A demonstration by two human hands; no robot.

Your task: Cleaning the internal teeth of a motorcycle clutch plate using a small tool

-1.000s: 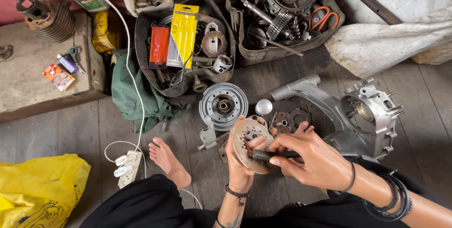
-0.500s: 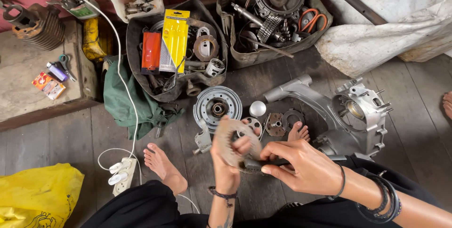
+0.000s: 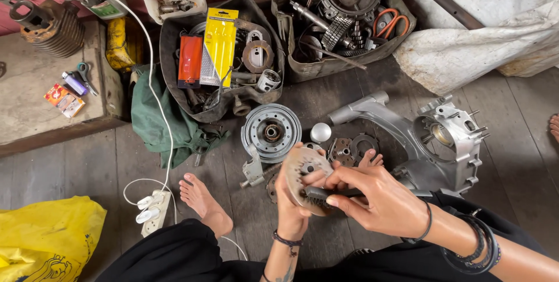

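Observation:
My left hand (image 3: pixel 290 209) grips a round tan friction disc (image 3: pixel 304 178) by its edge, tilted up in front of me. My right hand (image 3: pixel 378 200) holds a small dark wire brush (image 3: pixel 324 194) pressed against the disc's lower face. Both hands hover above the wooden floor, just in front of a round silver drum (image 3: pixel 271 132) and a few small metal plates (image 3: pixel 349 149). A silver engine casing (image 3: pixel 431 142) lies to the right of my hands.
Two dark bags of parts sit at the back: one (image 3: pixel 221 55) with a yellow packet, one (image 3: pixel 343 14) with gears and orange scissors. A green cloth (image 3: pixel 160 125), white power strip (image 3: pixel 152 211), yellow bag (image 3: pixel 43 238), white sack (image 3: pixel 483 43) and my bare foot (image 3: pixel 201 200) surround me.
The disc has turned in my left hand, from face-on to tilted edge-up. My right hand has kept the brush against it, moving slightly along the disc.

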